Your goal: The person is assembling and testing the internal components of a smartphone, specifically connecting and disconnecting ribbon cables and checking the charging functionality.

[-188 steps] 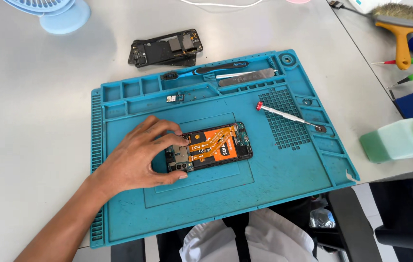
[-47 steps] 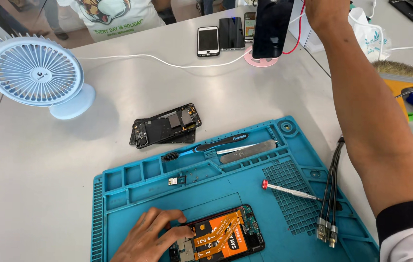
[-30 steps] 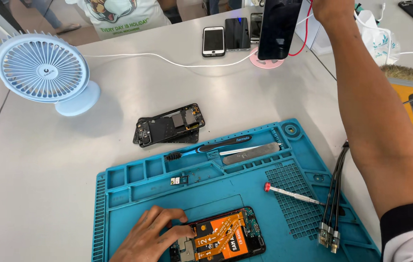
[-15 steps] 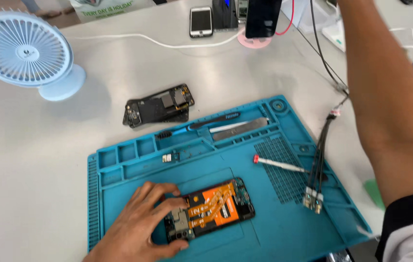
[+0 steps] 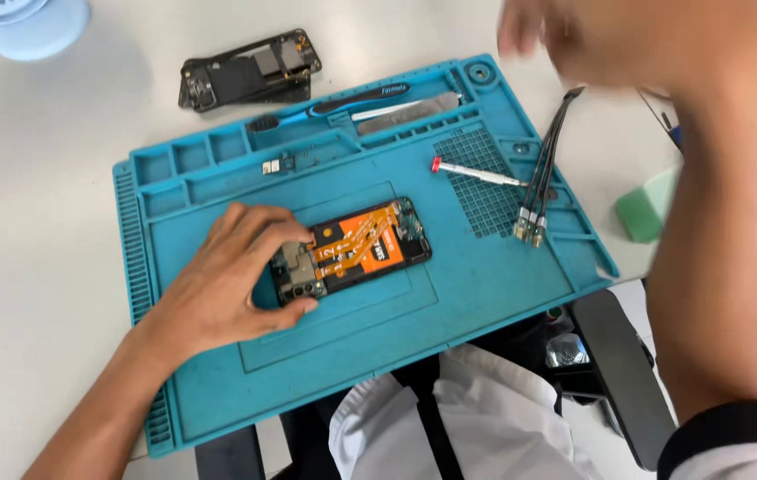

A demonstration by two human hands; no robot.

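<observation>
An opened phone [image 5: 370, 244] with an orange flex board inside lies in the middle of the blue repair mat [image 5: 485, 293]. My left hand [image 5: 227, 284] grips the phone's left end, fingers over its top edge and thumb under it. My right hand [image 5: 592, 36], blurred by motion, is raised above the mat's far right corner. A bundle of thin black cables [image 5: 543, 169] hangs from it. Their metal plugs [image 5: 529, 231] rest on the mat's right side, next to the gridded patch.
A red-tipped screwdriver [image 5: 476, 173] lies on the grid. A black brush [image 5: 343, 105] and a metal pry tool [image 5: 405, 111] sit in the mat's top trays. A second stripped phone body [image 5: 250, 69] lies beyond the mat, a blue fan base [image 5: 32, 22] far left, a green bottle [image 5: 654, 204] right.
My right arm has come back from the far end of the table, bringing the cable bundle down until its plugs rest on the mat. The view has tilted down. My left hand stayed on the phone.
</observation>
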